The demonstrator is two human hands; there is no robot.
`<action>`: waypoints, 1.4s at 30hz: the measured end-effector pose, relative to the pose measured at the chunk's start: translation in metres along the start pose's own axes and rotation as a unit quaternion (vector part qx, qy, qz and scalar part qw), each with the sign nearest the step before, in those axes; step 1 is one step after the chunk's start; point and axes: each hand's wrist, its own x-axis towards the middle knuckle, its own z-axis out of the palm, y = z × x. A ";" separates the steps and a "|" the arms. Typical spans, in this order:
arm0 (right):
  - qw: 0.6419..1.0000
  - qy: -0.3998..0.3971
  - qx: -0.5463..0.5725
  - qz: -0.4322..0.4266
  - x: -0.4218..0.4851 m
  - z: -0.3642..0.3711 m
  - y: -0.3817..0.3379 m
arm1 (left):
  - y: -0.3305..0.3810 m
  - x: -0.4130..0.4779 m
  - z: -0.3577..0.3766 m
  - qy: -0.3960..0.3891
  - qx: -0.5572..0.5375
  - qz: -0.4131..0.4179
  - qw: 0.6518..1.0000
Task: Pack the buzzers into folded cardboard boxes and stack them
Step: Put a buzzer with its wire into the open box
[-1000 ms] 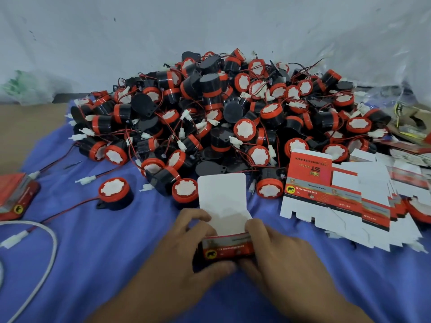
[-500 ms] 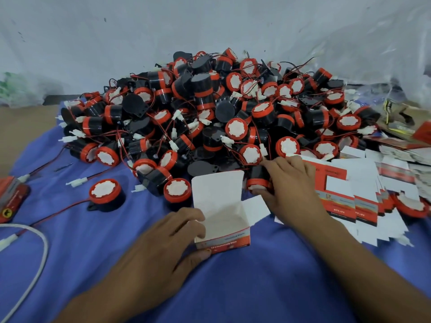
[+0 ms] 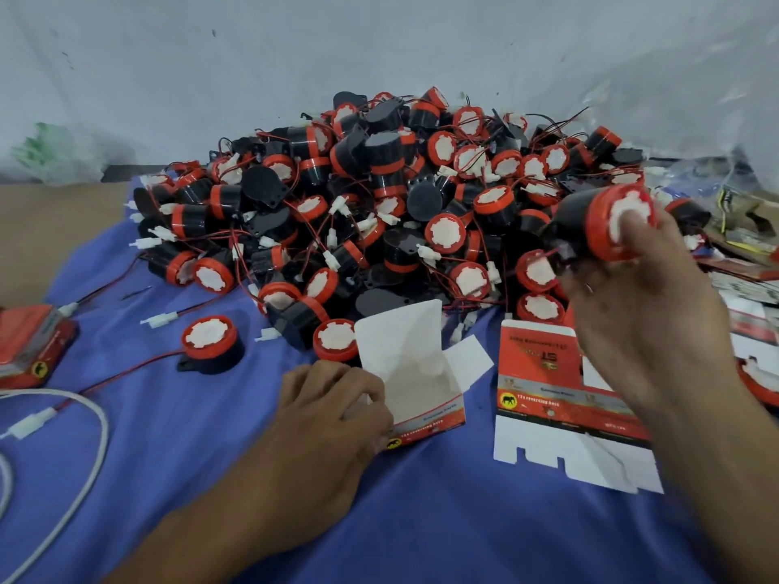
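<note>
On my feed the right hand (image 3: 643, 330) is raised off the cloth, fingers curled round one buzzer (image 3: 588, 229). One fingertip (image 3: 633, 224) presses on its white centre disc, and the black body points toward 9 o'clock. The grip is closed on it. The buzzer hangs in the air at 2 o'clock from the open box, above the right edge of the heap.

The left hand (image 3: 333, 419) rests on the blue cloth (image 3: 421, 524), fingers bent against the left side of the open box (image 3: 421, 389) and pinching it upright. The lid flap stands up at 12 o'clock and a side flap juts toward 3 o'clock. I see only white card in the mouth.

At 3 o'clock from the box, just beside it, a flat carton (image 3: 548, 394) lies printed side up, partly under the right wrist. More flat cartons spread beyond it toward the frame edge.

The pile of buzzers (image 3: 379, 196) fills 12 o'clock, wires and white plugs tangled through it. A lone buzzer (image 3: 208, 345) sits face up at 10 o'clock from the left hand. Far out at 9 o'clock a closed red box (image 3: 29, 343) lies at the frame edge, and a white cable (image 3: 95, 440) loops at 8 o'clock.
</note>
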 end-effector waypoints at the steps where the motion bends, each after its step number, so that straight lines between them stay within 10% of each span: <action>1: 1.000 -0.006 0.008 0.013 -0.001 0.000 -0.002 | 0.000 0.000 0.000 -0.002 -0.002 -0.001 1.000; 9: 0.969 -0.148 0.094 0.176 -0.025 0.012 0.013 | -0.003 0.002 0.007 0.032 -0.017 0.007 0.999; 13: 0.965 -0.193 -0.114 0.139 -0.038 0.016 0.042 | -0.003 0.002 0.007 0.029 -0.033 0.000 0.999; 17: 0.885 -0.255 -0.385 0.055 -0.040 0.008 0.054 | -0.003 0.001 0.001 0.009 -0.050 -0.024 0.998; 22: 0.703 -0.294 -0.631 -0.146 -0.037 0.003 0.055 | -0.004 0.002 0.001 0.005 -0.056 -0.027 0.998; 37: 0.624 -0.305 -0.719 -0.033 -0.038 0.017 0.060 | -0.008 0.007 0.007 0.100 -0.215 -0.185 0.954; 42: 0.658 -0.303 -0.689 0.009 -0.037 0.020 0.056 | 0.000 0.027 0.001 0.162 -0.278 -0.143 0.936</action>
